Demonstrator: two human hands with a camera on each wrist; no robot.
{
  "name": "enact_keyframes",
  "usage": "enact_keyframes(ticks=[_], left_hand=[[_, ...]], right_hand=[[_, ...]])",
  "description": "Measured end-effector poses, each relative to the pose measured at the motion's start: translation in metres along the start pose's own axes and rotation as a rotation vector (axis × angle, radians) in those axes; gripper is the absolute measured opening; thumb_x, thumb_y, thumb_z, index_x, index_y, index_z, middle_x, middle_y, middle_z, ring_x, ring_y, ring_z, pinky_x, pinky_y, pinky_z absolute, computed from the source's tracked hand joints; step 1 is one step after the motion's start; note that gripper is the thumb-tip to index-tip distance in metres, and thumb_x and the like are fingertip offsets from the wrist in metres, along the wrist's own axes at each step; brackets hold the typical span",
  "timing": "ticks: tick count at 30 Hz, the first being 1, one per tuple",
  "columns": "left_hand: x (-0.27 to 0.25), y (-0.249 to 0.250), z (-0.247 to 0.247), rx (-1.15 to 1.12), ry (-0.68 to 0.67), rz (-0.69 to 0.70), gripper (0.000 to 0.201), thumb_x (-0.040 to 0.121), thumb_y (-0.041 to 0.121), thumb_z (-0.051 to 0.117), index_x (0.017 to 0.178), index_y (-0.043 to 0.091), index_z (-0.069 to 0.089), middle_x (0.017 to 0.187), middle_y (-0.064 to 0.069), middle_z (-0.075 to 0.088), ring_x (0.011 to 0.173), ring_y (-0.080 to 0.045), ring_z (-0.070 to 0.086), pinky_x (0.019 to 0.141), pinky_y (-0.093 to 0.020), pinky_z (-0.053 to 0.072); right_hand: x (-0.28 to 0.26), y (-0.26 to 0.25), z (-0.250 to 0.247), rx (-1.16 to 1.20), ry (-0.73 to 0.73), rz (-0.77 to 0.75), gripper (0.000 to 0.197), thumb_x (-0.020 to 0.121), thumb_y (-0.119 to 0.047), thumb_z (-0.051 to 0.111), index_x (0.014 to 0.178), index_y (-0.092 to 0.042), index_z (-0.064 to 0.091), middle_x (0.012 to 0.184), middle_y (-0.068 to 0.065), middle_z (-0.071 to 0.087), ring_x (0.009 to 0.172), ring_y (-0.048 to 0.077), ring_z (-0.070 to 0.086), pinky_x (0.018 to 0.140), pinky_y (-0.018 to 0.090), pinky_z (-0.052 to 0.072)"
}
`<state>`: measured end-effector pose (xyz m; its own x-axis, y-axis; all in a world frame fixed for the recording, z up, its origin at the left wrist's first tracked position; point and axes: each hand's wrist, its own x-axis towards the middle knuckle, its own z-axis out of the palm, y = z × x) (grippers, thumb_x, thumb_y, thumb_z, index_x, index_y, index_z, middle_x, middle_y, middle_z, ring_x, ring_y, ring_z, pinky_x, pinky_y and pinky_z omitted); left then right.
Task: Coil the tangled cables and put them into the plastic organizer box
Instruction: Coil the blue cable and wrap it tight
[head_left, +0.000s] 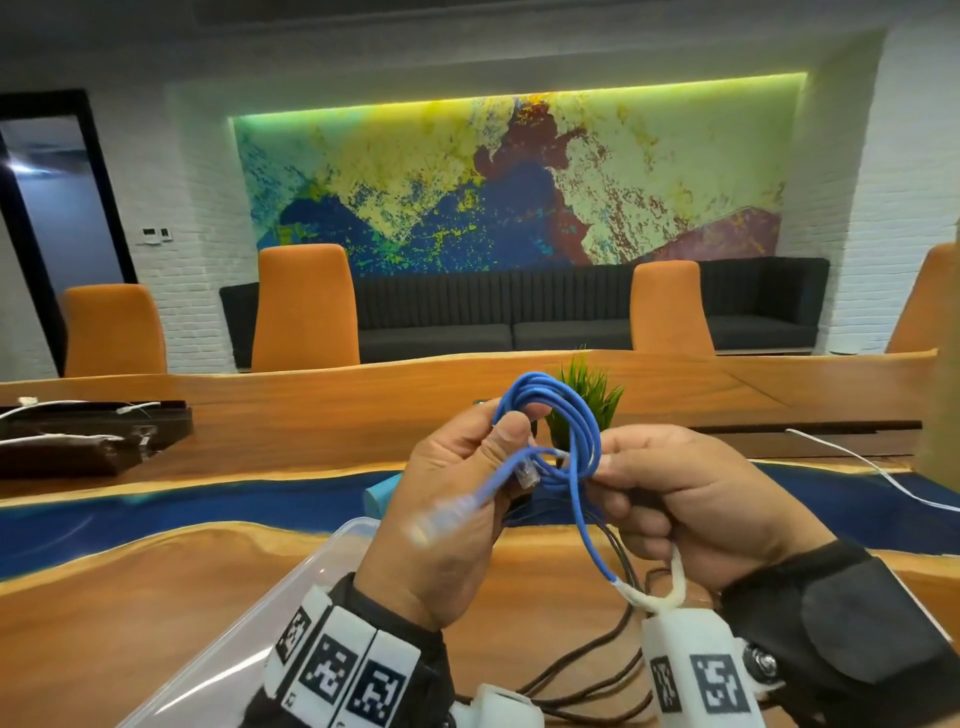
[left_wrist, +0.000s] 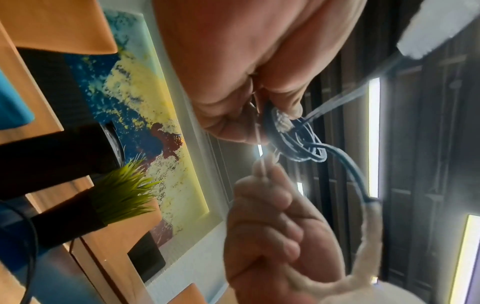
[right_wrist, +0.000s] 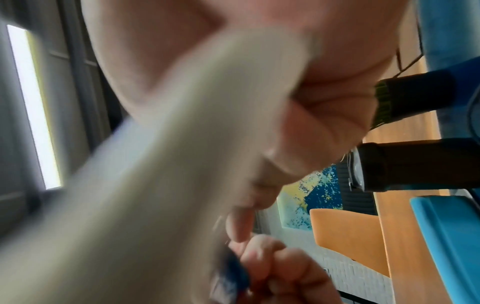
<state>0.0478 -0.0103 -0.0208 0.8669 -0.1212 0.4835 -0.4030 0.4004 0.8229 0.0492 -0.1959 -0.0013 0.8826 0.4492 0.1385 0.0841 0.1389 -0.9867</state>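
Wood, glossy and amber, makes up the long table (head_left: 218, 582), with a deep blue resin band running across it. At its near left edge sits the clear plastic organizer box (head_left: 270, 613), thin-walled with a rounded corner. Thin black cables (head_left: 587, 670) trail loosely over the wood beneath the wrists.

Both hands are raised above the table, holding the blue cable (head_left: 566, 415), a smooth round cord wound into several loose loops. The left hand (head_left: 457, 519) has its thumb pressed down on the left side of the coil, fingers curled behind it; a short tail ending in a clear plug (head_left: 684, 475) juts out just beside that thumb, and a second blurred plug end lies across the palm. The right hand (head_left: 691, 504) pinches the coil's right side between thumb and curled fingers. One blue strand drops from the coil to a fuzzy white wrap (head_left: 660, 597) near the right wrist.
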Motion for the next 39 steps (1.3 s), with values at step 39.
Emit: enact_keyframes(ticks=[39], left_hand=[[-0.006,-0.011,-0.008,1.276,-0.377,0.054,0.021,0.101,0.040,0.051,0.089,0.024,0.057,0.089,0.003,0.053,0.081,-0.013,0.053,0.075,-0.036,0.049]], right_hand=[[-0.017,-0.044,-0.014,0.401,0.548,-0.671,0.020,0.101,-0.019,0.047,0.090,-0.016,0.063,0.068,-0.001,0.059,0.063,0.010,0.058,0.062,0.021,0.053]])
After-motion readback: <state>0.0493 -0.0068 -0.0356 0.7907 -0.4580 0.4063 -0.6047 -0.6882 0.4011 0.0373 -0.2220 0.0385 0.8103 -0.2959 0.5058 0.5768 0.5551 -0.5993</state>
